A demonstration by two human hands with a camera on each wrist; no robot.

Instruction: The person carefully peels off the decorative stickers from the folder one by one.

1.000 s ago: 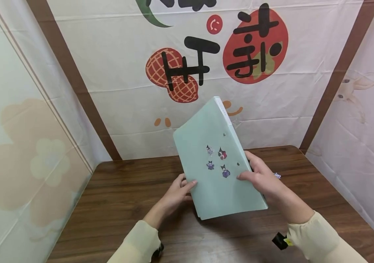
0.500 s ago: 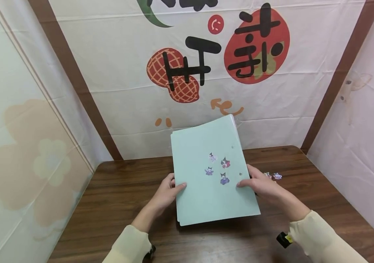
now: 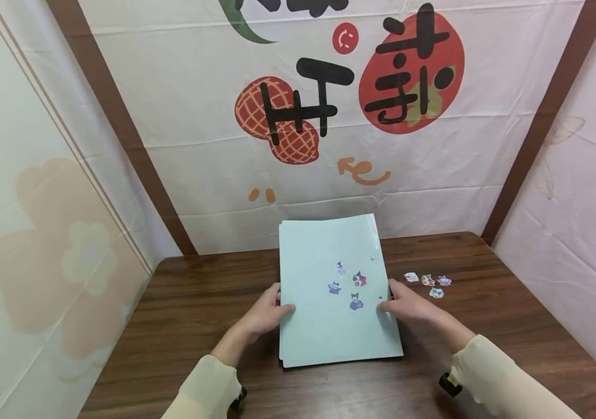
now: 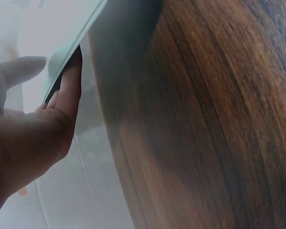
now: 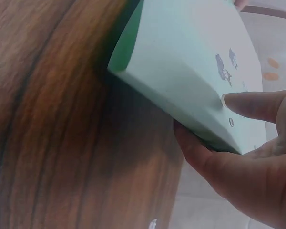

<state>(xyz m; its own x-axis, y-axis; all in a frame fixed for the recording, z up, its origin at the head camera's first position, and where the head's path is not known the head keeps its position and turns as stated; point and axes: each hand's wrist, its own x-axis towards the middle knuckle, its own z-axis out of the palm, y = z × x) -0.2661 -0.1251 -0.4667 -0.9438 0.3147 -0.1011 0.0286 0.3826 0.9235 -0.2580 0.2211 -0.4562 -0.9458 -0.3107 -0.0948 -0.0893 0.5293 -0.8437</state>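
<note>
A pale mint folder (image 3: pixel 329 337) with several small cartoon stickers is held over the middle of the table. The left hand (image 3: pixel 265 312) grips its left edge, thumb on the cover and fingers behind it, as the left wrist view shows of that hand (image 4: pixel 33 114). On the right edge, by the spine, the right hand (image 3: pixel 413 304) pinches the folder with its thumb on the cover. In the right wrist view the right hand (image 5: pixel 257 162) has its fingers under the spine side of the folder (image 5: pixel 181 71), whose lower end stands off the wood.
Several loose stickers (image 3: pixel 436 293) lie on the brown wooden table (image 3: pixel 198 326), right of the folder. Behind the table hangs a printed white cloth (image 3: pixel 193 174), with more cloth on both sides.
The folder has come down from a tilted, raised pose and turned straighter, its top edge now lower. Both hands keep hold of it. The loose stickers at the right have come into view.
</note>
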